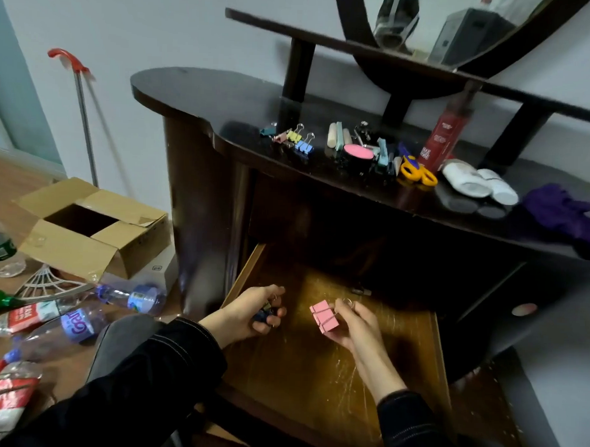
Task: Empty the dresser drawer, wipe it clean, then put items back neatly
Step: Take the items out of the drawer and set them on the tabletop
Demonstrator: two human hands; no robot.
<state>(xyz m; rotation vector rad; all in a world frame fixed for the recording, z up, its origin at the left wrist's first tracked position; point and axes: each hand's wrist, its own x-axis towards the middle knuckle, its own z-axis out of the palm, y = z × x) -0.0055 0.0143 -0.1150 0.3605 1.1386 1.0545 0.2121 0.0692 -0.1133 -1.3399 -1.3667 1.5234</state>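
The drawer (315, 374) is standing pulled out, near and centre, showing a glossy brown wooden floor covered in pale scratches. Over it the left hand (250, 313) is curling round dark blue clips (263, 315), and the right hand (353, 325) is gripping pink clips (324, 316). Further coloured clips (295, 139) are lying on the dresser top (224, 103) beyond.

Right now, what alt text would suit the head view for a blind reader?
Two hands over an open wooden drawer: the right hand pinches pink binder clips, the left hand grips a dark blue clip. More binder clips, yellow-handled scissors and a red bottle sit on the dark dresser top above.
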